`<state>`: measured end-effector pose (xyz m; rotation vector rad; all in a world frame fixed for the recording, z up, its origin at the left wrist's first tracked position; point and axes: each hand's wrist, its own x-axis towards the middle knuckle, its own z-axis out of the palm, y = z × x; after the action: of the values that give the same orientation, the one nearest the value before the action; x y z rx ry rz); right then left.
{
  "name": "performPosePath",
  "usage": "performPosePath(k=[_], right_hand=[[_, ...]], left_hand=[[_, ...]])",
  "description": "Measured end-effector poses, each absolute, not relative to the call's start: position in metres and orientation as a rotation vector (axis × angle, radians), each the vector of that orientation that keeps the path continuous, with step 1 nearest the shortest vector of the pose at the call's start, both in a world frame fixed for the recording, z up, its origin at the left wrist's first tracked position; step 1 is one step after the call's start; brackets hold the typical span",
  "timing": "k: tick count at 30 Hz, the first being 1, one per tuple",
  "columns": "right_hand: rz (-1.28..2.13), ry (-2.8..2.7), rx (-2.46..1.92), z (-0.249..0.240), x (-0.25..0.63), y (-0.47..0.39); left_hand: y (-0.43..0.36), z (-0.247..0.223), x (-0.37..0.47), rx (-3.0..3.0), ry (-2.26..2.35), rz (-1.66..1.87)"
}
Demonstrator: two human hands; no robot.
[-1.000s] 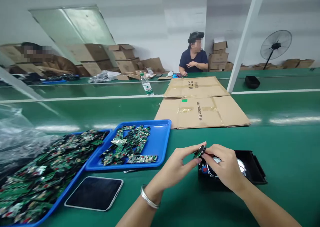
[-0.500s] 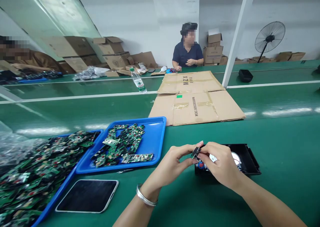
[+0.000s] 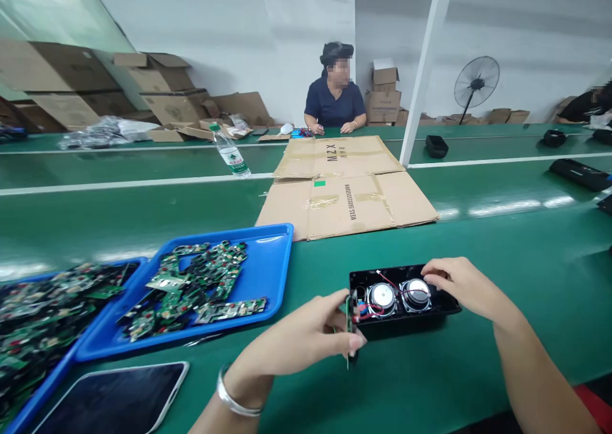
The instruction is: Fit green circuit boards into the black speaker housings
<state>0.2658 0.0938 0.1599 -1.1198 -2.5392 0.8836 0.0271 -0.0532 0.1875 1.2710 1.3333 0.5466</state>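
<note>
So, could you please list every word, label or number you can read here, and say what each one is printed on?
"MZX" on the far panel of the flattened cardboard, printed sideways.
A longer printed line on the near panel: too small to read reliably.
Green label on the water bottle: too blurred to read.
Green sticker on the cardboard: no text legible.
Circuit boards in the blue tray: any markings too small to read.

Matt black plastic speaker housing [image 3: 406, 316], shiny cones.

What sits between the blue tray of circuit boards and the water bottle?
Only bare green belt lies between the tray and the bottle, as the head view shows.
</note>
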Motion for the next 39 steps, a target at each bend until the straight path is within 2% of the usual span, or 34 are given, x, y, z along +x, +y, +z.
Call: performPosePath(k=[5, 9, 14, 17, 23, 25, 30, 39], right_hand=[[0.963, -2.491, -1.107, 0.142, 0.265, 0.088], [1.142, -2.422, -1.159, 0.135, 0.268, 0.087], [1.336, -2.354, -1.159, 0.126, 0.28, 0.092], [1.231, -2.366, -1.065, 0.122, 0.273, 0.089], [0.756, -2.124, -0.85, 0.111, 0.241, 0.075], [0.858, -2.035, -0.858, 0.106, 0.234, 0.07], [1.397, -1.911, -0.975, 0.101, 0.226, 0.064], [1.136, -2.197, -0.872, 0.108, 0.224, 0.061]], left_hand=[[-0.032, 0.165, 0.062, 1.016, 1.017, 0.67], [-0.019, 0.154, 0.068, 1.002, 1.172, 0.896], [-0.011, 0.144, 0.062, 1.2, 1.464, 0.979], [-0.008, 0.137, 0.064, 1.178, 1.527, 1.011], [-0.004, 0.133, 0.067, 1.042, 1.479, 1.053], [-0.004, 0.135, 0.067, 1.038, 1.503, 1.051], [-0.003, 0.138, 0.069, 1.012, 1.509, 1.058], [-0.003, 0.138, 0.069, 1.011, 1.49, 1.051]])
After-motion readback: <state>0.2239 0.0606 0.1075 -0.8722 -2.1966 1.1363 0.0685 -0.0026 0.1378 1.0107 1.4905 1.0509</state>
